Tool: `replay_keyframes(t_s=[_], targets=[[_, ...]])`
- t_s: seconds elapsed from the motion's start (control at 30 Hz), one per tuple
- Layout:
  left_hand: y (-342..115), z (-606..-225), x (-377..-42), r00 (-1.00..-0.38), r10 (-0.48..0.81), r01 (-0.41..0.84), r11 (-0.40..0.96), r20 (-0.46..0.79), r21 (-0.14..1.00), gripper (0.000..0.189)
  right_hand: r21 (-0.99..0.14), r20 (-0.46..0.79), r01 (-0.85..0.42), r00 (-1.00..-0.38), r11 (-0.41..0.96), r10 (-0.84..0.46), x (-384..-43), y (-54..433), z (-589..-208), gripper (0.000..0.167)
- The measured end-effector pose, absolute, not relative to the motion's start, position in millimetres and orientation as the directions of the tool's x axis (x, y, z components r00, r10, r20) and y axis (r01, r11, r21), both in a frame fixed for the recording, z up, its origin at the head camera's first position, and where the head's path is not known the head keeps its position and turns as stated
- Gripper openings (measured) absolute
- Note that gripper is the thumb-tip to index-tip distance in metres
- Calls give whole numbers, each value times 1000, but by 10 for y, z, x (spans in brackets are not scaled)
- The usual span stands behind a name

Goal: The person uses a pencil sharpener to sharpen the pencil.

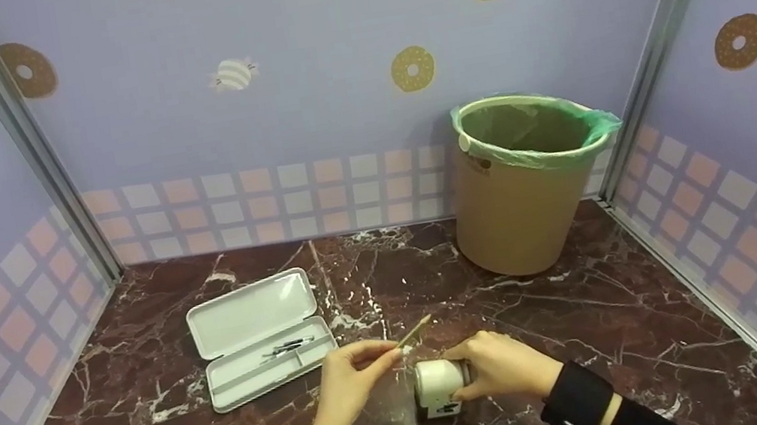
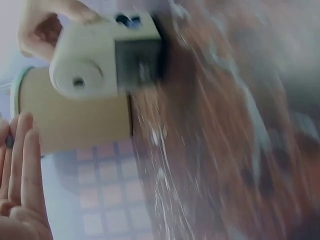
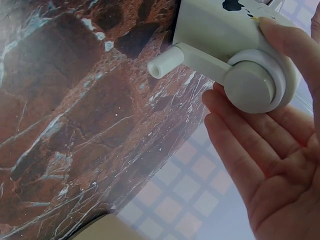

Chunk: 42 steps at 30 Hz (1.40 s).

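The dark red marble surface (image 1: 595,330) fills the lower frame, walled by lilac panels printed with doughnuts. At lower centre the left hand (image 1: 349,384) pinches a pencil (image 1: 414,331); the right hand (image 1: 501,364) grips a white sharpener (image 1: 439,387). An open case (image 1: 257,336) lies left, a lined bin (image 1: 522,182) upper right.

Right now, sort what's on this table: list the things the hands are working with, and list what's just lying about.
In use:
pencil, pinched by the left hand
sharpener, held by the right hand

Lying about:
open pencil case with pens inside
bin with a green liner
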<state>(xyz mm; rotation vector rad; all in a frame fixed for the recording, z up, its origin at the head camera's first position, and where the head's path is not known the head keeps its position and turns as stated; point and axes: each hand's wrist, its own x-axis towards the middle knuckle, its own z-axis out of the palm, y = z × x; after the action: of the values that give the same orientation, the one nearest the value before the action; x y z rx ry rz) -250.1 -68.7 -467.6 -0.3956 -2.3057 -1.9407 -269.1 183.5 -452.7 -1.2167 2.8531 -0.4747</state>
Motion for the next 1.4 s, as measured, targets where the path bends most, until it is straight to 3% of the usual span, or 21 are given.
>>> replay_keyframes(t_s=[0.4, 0.77, 0.93, 1.07, 1.2, 1.4], targets=[[-300, -4614, -2454, -973, 134, 168, -133, 186, 977, 27, -414, 119, -636, -747, 651, -654, -2640, 1934, -4615, 49], [-197, -4583, -2492, -969, 116, 203, -135, 219, 970, 26, -577, 218, -592, -776, 563, -592, -2575, 1960, -4654, 66], [-179, -4575, -2512, -973, 106, 186, -172, 206, 967, 25, -658, 316, -535, -834, 529, -451, -2558, 1964, -4589, 59], [-158, -4561, -2513, -972, 100, 194, -172, 213, 966, 25, -792, 333, -452, -883, 411, -329, -2563, 1929, -4549, 48], [-136, -4539, -2502, -970, 110, 195, -165, 215, 967, 24, -904, 296, -346, -931, 253, -214, -2565, 1867, -4511, 39], [-102, -4521, -2501, -968, 120, 197, -176, 219, 965, 25, -980, 190, -192, -981, 47, -50, -2543, 1747, -4416, 32]])
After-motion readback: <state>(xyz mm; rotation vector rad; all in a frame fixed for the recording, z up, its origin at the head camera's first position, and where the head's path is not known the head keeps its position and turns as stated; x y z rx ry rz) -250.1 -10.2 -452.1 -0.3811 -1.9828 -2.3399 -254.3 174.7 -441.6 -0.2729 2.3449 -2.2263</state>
